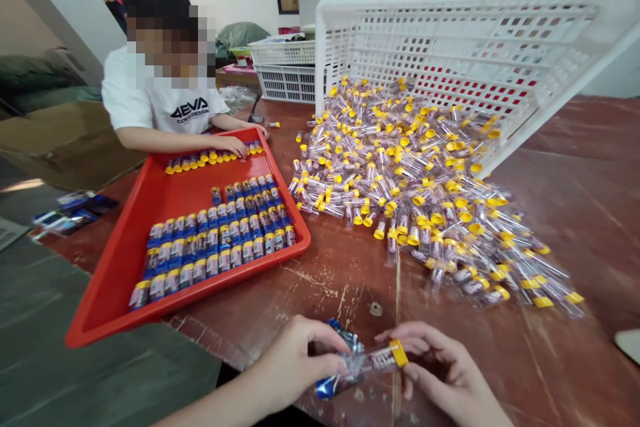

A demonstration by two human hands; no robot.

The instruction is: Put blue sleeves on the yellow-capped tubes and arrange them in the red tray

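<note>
My left hand (295, 363) pinches a clear plastic tube (383, 359) at its left part, near the table's front edge. The tube lies nearly level, with a yellow cap on its right end and a blue piece (326, 387) at its left end. The fingers of my right hand (437, 370) are curved around the capped end, touching it. Behind the tube, small blue and silvery pieces (345, 333) show beside my left fingers. A large heap of similar yellow-capped tubes (400, 173) spreads beyond my hands.
A red tray (113, 260) with rows of yellow-and-blue tubes stands at the left. A person (165, 100) across the table has a hand in it. A tilted white basket (450, 7) stands behind the heap; white crates (287, 83) are farther back.
</note>
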